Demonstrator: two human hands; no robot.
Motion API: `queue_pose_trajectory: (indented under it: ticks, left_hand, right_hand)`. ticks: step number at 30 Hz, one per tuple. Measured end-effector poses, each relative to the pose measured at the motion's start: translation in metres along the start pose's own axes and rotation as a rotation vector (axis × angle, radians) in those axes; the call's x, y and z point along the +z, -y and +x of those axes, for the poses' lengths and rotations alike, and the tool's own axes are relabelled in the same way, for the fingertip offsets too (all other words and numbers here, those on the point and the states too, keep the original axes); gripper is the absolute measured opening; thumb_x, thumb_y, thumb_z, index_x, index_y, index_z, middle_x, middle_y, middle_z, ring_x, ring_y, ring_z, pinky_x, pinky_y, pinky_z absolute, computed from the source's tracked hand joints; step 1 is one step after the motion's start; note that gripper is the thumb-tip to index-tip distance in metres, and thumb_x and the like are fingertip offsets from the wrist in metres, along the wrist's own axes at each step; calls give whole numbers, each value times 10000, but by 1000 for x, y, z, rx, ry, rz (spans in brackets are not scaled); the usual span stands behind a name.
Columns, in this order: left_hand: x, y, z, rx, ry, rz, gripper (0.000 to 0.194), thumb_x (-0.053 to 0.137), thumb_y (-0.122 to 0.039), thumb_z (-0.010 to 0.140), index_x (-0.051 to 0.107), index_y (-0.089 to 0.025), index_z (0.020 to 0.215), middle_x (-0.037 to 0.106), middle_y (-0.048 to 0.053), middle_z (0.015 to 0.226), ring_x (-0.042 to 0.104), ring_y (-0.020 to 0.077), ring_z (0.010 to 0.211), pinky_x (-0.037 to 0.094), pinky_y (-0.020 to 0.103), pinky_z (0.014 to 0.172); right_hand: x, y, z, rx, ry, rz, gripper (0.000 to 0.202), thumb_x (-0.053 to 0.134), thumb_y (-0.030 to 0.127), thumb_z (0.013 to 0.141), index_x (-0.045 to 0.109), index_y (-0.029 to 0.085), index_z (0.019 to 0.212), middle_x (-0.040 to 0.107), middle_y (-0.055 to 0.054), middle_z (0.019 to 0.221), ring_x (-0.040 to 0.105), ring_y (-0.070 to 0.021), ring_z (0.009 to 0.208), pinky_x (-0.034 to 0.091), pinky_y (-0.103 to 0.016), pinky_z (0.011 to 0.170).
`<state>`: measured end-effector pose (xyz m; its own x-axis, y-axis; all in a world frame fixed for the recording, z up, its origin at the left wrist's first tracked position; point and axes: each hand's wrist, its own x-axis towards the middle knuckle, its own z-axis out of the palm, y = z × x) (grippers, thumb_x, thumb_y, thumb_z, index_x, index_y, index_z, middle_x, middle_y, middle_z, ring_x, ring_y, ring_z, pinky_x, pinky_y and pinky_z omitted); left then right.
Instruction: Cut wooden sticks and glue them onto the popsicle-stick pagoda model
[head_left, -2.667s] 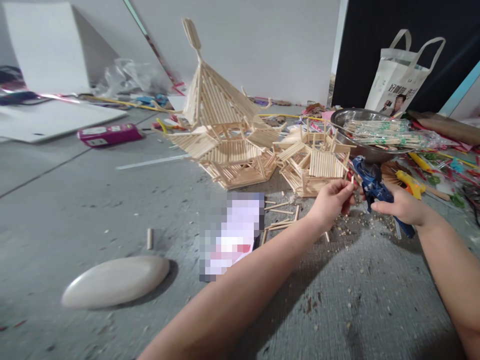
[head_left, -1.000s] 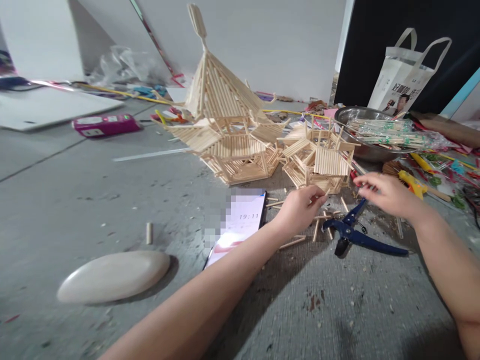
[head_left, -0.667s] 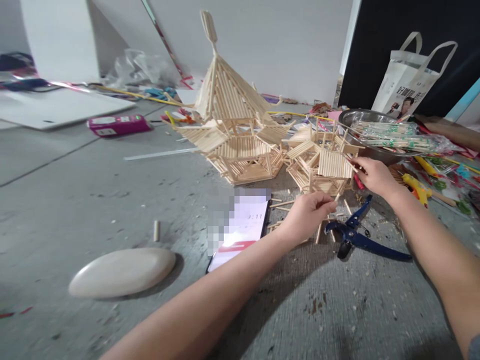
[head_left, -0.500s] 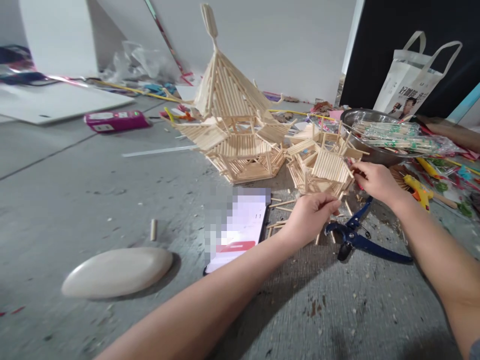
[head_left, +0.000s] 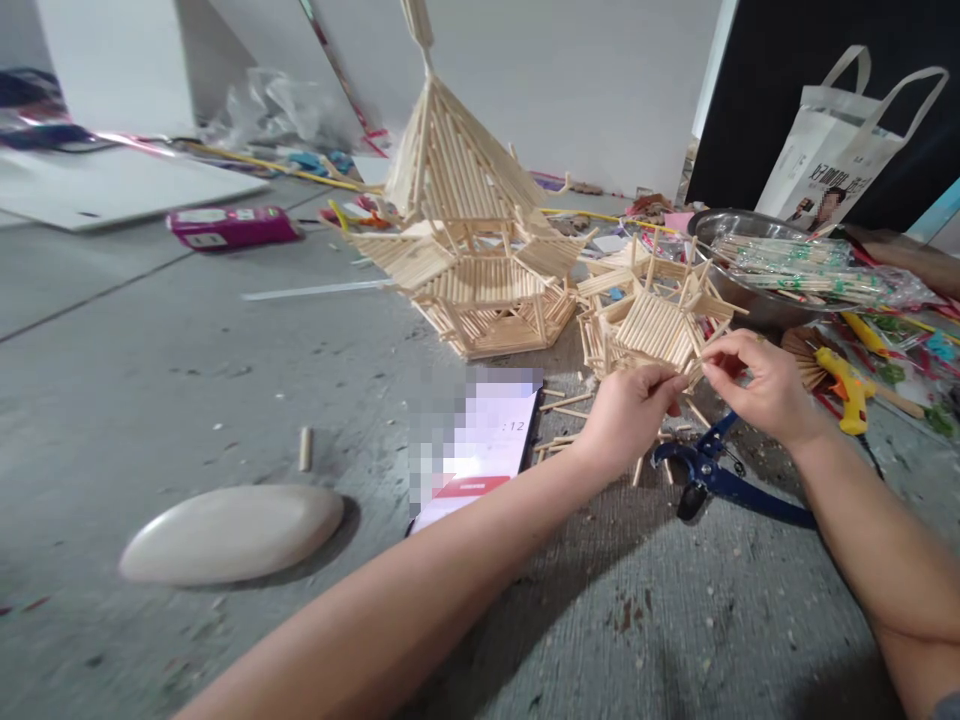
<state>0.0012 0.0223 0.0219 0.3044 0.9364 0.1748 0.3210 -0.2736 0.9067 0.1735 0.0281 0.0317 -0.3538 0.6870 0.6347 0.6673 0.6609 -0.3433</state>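
Head view: we are looking down at a floor (head_left: 300,390), both hands meeting right of centre in the frame. Our left hand (head_left: 626,410) is reaching in with thumb and forefinger pinched together; we are not managing to see whether a stick is caught between them. Our right hand (head_left: 772,390) is facing it, fingers curled and thumb close to forefinger; any small piece there is being hidden too.

Smaller stick model (head_left: 660,330) is sitting right of centre, just beyond the fingertips, its slatted panel sloping toward us. We are judging that the hands are being kept at its front edge for fine two-sided control; contact is staying unclear from this angle.

Larger stick model (head_left: 487,285) is standing just to its left, pointed roof running out of the top of the frame, probably serving as reference. Loose sticks (head_left: 570,410) are lying below the models, presumably for easy picking. Blue cutter (head_left: 705,480) is resting beneath the right hand, likely parked to free the fingers. Phone (head_left: 487,450) is lying at lower centre, partly covered by our left forearm. Yellow glue gun (head_left: 844,385) is lying at right, seemingly within reach.
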Motion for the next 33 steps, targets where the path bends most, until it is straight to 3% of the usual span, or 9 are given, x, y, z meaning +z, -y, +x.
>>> queue_pose_trajectory:
  ticks: [7, 15, 18, 23, 33]
  left_hand:
    - [3, 2, 6, -17, -29, 40, 258, 476, -275, 798, 631, -152, 633, 586, -6, 520, 459, 68, 453, 343, 219, 501]
    - [2, 3, 10, -3, -53, 46, 311, 512, -281, 781, 577, -157, 503, 539, -14, 444, 418, 62, 409, 310, 219, 471]
    - [4, 6, 10, -68, -47, -69, 288, 532, -301, 768, 583, -158, 524, 541, -10, 444, 397, 57, 376, 290, 220, 432]
    - [9, 6, 9, -239, -41, -403, 205, 576, -286, 749, 593, -154, 593, 528, -25, 453, 360, 37, 316, 229, 204, 353]
    - [12, -1, 5, -433, -24, -805, 142, 601, -192, 754, 570, -139, 627, 497, -49, 425, 380, 21, 321, 250, 155, 347]
  right_hand:
    - [9, -1, -3, 155, -26, 65, 115, 546, 218, 775, 556, 203, 888, 604, 11, 722, 565, -109, 614, 464, -234, 563]
    - [9, -3, -5, -259, -65, -291, 161, 535, 173, 796, 601, 209, 939, 645, -42, 854, 608, -141, 755, 471, -242, 642]
    - [11, -5, -6, -348, -107, -420, 153, 548, 196, 794, 625, 199, 927, 650, -46, 817, 600, -135, 677, 453, -232, 575]
    - [14, -1, -3, -377, -204, -527, 120, 546, 190, 796, 653, 201, 851, 654, -19, 729, 581, -113, 609, 427, -215, 542]
    - [14, -2, -3, -397, -216, -591, 159, 514, 222, 818, 672, 217, 838, 664, -1, 701, 585, -107, 603, 420, -219, 553]
